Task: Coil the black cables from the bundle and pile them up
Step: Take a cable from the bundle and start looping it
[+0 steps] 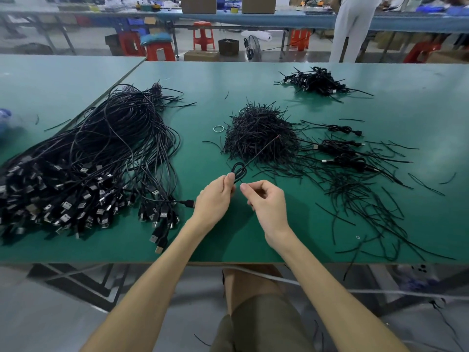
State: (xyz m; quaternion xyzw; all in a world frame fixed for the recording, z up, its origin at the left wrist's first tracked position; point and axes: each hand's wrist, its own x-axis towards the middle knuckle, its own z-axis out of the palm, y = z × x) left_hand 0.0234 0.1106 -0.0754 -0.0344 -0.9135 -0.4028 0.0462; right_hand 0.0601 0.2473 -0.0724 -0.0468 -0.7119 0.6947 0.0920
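Observation:
A big bundle of black USB cables (101, 153) lies on the left of the green table (208, 237), plugs toward me. My left hand (215, 196) grips a small coiled black cable (238, 172) whose free end sticks up and to the right. My right hand (264, 199) hovers just right of the coil, fingers curled, thumb and forefinger close together; I cannot tell whether it pinches anything. Three coiled cables (342, 148) lie to the right. A pile of coiled cables (317, 81) sits at the far right.
A heap of short black twist ties (258, 133) sits in the table's middle, with loose ties (368, 194) scattered to the right. A rubber band (218, 128) lies left of the heap. Red stools (203, 35) and a person (352, 29) stand beyond the table.

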